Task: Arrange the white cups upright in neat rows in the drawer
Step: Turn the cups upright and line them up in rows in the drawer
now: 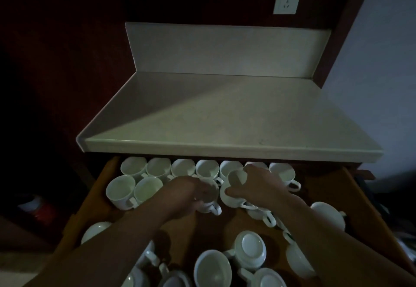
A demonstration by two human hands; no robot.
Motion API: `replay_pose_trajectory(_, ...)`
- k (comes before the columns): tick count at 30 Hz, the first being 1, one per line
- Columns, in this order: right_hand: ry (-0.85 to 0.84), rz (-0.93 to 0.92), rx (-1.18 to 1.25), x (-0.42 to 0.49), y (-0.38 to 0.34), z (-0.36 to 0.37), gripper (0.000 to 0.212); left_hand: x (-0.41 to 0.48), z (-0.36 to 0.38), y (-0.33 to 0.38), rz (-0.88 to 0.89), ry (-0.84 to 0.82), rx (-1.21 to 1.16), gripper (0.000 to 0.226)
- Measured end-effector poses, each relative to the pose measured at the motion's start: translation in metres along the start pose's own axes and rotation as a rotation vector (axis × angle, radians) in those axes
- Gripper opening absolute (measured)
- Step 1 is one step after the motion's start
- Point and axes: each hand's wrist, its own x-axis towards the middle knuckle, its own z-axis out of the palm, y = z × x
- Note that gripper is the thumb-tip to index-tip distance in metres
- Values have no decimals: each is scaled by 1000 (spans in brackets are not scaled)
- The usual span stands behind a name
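- White cups [157, 168]: upright row at drawer [96, 187] back; others upturned in front.
- Left hand [189, 191]: fingers gripping a cup [210, 206].
- Right hand [258, 185]: fingers holding a tilted cup [234, 194].
- Writing: none legible.

No writing, label, brand or number can be read anywhere. The white cups [121, 191] are plain. The wall socket [287, 0] carries no legible marking.

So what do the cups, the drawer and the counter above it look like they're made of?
Cups: likely glazed ceramic or porcelain, being white and smooth with a soft sheen. Drawer: seems to be wood or wood-look board, orange-brown and matte; the dim light hides any grain. Counter: pale, smooth and uniform, possibly laminate or solid surface, though I can't tell which.
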Motion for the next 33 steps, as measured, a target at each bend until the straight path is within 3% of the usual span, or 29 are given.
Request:
replay_pose_trajectory(2,-26,2,-38,0,-2,6,56,0,9,-4,-1,-39,47,26)
replay_pose_trajectory(5,-33,22,-126,6,-1,18,78,3,19,-9,43,-42,177,28)
replay_pose_trajectory(12,38,-19,-303,13,6,42,92,7,32,-18,68,-33,316,27)
replay_pose_trajectory(19,45,-7,-288,12,6,48,91,8,37,-19,73,-19,363,14)
replay_pose_trajectory(25,72,7,-310,6,9,51,105,7,41,-13,64,-6,390,20)
replay_pose_trajectory(33,59,-35,-307,4,16,51,68,4,43,-9,61,96,245,17)
